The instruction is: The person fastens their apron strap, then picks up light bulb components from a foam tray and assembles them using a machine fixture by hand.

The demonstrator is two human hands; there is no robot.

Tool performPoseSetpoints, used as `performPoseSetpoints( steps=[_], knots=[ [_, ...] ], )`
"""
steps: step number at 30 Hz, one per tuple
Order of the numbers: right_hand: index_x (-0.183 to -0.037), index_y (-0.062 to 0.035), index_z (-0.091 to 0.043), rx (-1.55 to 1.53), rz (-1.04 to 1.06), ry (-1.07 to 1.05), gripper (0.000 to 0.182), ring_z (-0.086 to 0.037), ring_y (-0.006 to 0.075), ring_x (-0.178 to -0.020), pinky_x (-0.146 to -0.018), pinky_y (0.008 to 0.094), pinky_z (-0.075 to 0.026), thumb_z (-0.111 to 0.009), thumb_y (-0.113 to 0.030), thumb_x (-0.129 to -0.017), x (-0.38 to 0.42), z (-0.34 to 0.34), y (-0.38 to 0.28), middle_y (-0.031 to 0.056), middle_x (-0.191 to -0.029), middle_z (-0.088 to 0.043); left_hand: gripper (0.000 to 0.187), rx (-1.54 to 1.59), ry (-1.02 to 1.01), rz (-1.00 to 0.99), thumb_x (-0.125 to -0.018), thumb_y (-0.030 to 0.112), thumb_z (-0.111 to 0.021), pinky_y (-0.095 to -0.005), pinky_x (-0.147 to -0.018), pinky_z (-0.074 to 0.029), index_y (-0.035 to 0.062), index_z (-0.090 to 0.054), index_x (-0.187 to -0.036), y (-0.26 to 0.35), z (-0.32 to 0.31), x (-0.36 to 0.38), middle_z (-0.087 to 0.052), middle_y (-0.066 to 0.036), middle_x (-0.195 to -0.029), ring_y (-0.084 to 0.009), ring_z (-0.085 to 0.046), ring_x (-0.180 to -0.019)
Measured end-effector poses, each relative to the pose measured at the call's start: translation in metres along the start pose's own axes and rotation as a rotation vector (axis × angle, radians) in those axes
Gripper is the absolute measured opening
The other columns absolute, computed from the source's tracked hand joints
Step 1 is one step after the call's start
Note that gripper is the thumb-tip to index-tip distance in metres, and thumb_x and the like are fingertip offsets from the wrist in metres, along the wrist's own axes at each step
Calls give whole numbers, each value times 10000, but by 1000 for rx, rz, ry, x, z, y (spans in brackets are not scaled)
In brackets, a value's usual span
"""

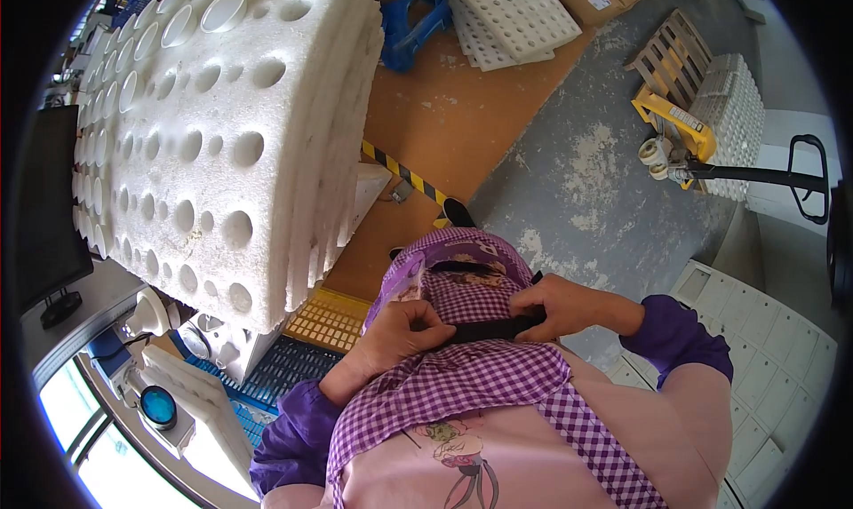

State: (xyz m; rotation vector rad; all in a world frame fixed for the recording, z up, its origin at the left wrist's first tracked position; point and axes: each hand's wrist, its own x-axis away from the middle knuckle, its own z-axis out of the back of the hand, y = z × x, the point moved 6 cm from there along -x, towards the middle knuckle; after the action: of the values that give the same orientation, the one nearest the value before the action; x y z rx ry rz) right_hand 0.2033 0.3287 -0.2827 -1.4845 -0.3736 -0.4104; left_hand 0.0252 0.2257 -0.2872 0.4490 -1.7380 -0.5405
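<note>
Left hand: your left hand [400, 338] has its thumb and fingers pinched together on the black band [484, 330], at the end nearer the foam stack.
Right hand: your right hand [558, 306] is closed on the other end of the black band, thumb and fingers together.
Black band: it runs between your two hands, in front of your waist, across the purple checked apron [404, 398].
Sleeves: purple sleeves [680, 338] cover your forearms behind both hands, leaving your wrists bare.
Foam stack: well apart from your grip, ahead and to the left, stands the foam stack [293, 91] with round holes; white cups [179, 27] sit in holes on its far left side.
Crates: the yellow crate [329, 321] is left of your left hand, with the blue crate [283, 373] just beside it.
Floor: beyond your hands, black-and-yellow tape [404, 173] crosses the brown floor, and a dark shoe [458, 212] shows near its end.
Pallet jack: the yellow pallet jack [680, 123] stands well beyond your right hand.
Lockers: the pale lockers [755, 367] are to the right of your right arm.
</note>
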Motion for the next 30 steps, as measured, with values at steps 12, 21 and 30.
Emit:
performPoseSetpoints(
  steps=[12, 21, 30],
  knots=[
    [-771, -33, -577, -100, -48, -23, 260, -425, 116, -525, -487, 280, -353, -743, -229, -725, -4, -3, -1, 33, -581, -484, 177, 141, 200, -215, -900, 158, -605, -214, -638, -449, -10, -637, -945, -16, 18, 2, -627, -10, -808, -63, -545, -703],
    [-884, -25, -656, -53, -180, -96, 245, -621, 122, -646, -590, 239, -485, -752, -216, -765, -14, 19, -12, 51, -731, -664, 204, 366, 414, -250, -877, 149, -643, -206, -664, -433, -5, -631, -1012, -52, 40, 47, -586, 3, -788, -69, -519, -726],
    [-993, -34, -656, -37, -61, -180, 266, -592, 84, -686, -606, 243, -479, -728, -182, -784, -56, 6, -43, 54, -874, -646, 373, 24, 260, -310, -749, 199, -780, -251, -678, -460, 43, -638, -1057, -61, 27, 65, -597, -48, -855, -130, -552, -754]
  ],
)
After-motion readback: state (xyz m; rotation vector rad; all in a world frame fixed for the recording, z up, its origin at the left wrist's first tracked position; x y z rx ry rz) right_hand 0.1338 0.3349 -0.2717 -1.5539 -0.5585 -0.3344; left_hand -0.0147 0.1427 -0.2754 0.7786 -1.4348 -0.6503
